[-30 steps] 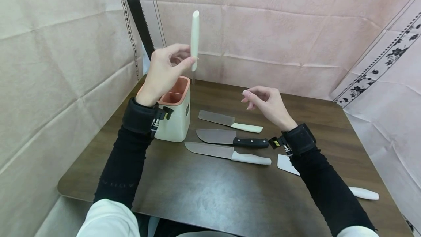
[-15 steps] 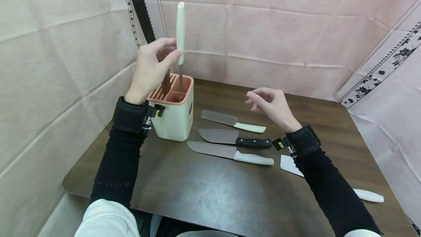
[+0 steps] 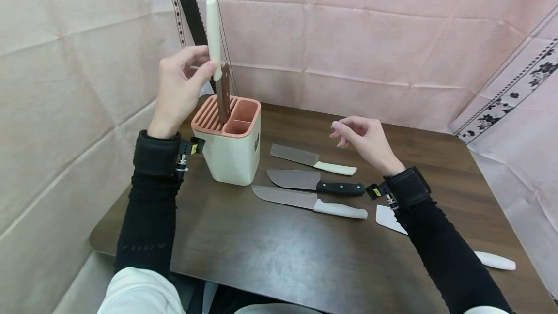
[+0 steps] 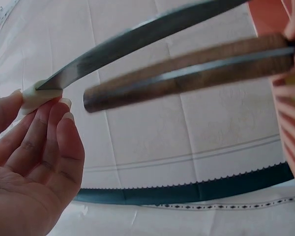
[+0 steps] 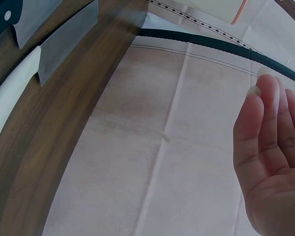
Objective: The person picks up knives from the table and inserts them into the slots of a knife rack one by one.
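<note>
My left hand (image 3: 179, 84) pinches the pale green handle of a knife (image 3: 213, 33) between thumb and fingers. The knife stands upright, blade down, over the slotted half of a pale green knife holder (image 3: 231, 159) with an orange top. In the left wrist view the blade (image 4: 123, 46) runs beside a brown wooden handle (image 4: 187, 76). That handle belongs to a knife standing in a slot. Whether the held blade's tip is inside a slot cannot be told. My right hand (image 3: 366, 142) hovers above the table, fingers loosely bent, holding nothing.
Right of the holder lie a small green-handled knife (image 3: 314, 160), a black-handled knife (image 3: 316, 181) and a white-handled knife (image 3: 309, 202). A white-handled tool (image 3: 494, 260) is partly hidden under my right forearm. Cloth walls stand behind and left of the brown table (image 3: 270, 256).
My left hand has carried the green-handled knife leftward, from right of the holder to over its slots beside the brown handle. The right hand has hardly moved.
</note>
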`<state>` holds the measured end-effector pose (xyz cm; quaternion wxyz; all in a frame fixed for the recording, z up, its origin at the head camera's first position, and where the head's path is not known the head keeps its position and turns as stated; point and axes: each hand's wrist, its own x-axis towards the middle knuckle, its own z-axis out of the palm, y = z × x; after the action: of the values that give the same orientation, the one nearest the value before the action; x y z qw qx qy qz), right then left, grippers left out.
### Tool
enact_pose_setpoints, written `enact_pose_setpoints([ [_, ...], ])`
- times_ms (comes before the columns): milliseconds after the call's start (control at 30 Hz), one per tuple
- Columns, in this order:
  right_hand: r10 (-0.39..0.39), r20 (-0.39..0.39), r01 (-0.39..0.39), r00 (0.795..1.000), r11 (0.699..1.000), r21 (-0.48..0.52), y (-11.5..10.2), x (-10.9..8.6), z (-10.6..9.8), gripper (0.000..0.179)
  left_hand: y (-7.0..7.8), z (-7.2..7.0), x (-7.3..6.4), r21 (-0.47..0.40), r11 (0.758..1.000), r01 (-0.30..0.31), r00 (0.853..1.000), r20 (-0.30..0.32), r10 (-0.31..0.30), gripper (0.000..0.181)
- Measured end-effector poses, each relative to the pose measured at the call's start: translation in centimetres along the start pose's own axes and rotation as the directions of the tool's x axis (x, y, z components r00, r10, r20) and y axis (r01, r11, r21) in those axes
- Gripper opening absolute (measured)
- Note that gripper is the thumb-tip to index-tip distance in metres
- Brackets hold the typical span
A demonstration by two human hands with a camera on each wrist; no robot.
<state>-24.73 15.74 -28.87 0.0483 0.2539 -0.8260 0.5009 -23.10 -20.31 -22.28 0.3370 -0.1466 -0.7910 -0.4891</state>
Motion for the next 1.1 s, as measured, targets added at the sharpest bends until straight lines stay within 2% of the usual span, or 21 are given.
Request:
enact_pose_setpoints([
  [133,0.001,0.0,-0.001,1.0,1.0,0.006,0.1,-0.1,0.1,0.022,-0.3,-0.4,0.1,0.015,1.0,0.024,1.0,-0.02,-0.023,0.026],
  [333,-0.004,-0.003,0.004,1.0,1.0,0.001,0.3,-0.2,0.1,0.022,-0.9,-0.3,-0.1,0.029,0.999,0.015,0.999,-0.034,-0.014,0.024],
  [433,-0.001,-0.003,0.001,1.0,1.0,0.006,0.4,-0.1,0.0,0.022,-1.3,-0.4,-0.4,0.032,0.999,0.026,0.999,-0.045,-0.024,0.023],
  [533,0.009,-0.001,-0.009,1.0,1.0,0.014,0.5,0.0,0.0,0.022,-1.8,-0.5,-0.9,0.072,0.996,0.049,0.998,-0.044,-0.046,0.024],
  [667,0.022,0.005,-0.022,1.0,0.999,0.026,0.5,0.0,0.2,0.023,-2.5,-0.6,-1.7,0.139,0.988,0.06,0.998,-0.008,-0.059,0.025],
  [900,0.017,0.005,-0.018,1.0,1.0,0.022,0.5,-0.2,0.4,0.023,-3.9,-0.7,-2.9,0.208,0.975,0.074,0.993,0.07,-0.091,0.025],
  [1100,0.011,0.002,-0.011,1.0,1.0,0.0,0.6,-0.3,0.3,0.023,-4.8,-1.0,-3.5,0.303,0.945,0.119,0.974,0.147,-0.17,0.025],
])
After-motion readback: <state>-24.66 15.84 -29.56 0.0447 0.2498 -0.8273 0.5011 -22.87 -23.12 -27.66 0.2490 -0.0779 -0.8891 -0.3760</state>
